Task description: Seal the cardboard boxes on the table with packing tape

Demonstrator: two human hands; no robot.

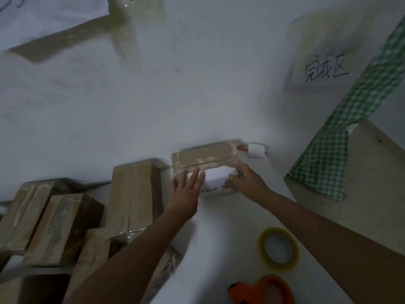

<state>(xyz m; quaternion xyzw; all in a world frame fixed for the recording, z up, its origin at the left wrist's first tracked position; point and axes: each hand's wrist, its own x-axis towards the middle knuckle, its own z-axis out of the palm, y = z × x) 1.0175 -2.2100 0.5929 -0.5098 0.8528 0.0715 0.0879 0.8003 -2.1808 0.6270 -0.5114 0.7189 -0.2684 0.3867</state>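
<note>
A small cardboard box (206,160) with a white label on its near side stands on the white table (219,238), against the wall. My left hand (186,189) lies on its left part with the fingers straight. My right hand (245,182) grips the box's right near corner with curled fingers. A roll of clear yellowish packing tape (278,248) lies flat on the table near me, right of my arms. An orange tape dispenser (263,290) sits at the bottom edge.
Several taped cardboard boxes (133,198) are piled at the left. A white paper sign (324,71) hangs on the wall at upper right. A small white roll (256,150) lies behind the box. A green checked cloth (341,137) hangs at the right.
</note>
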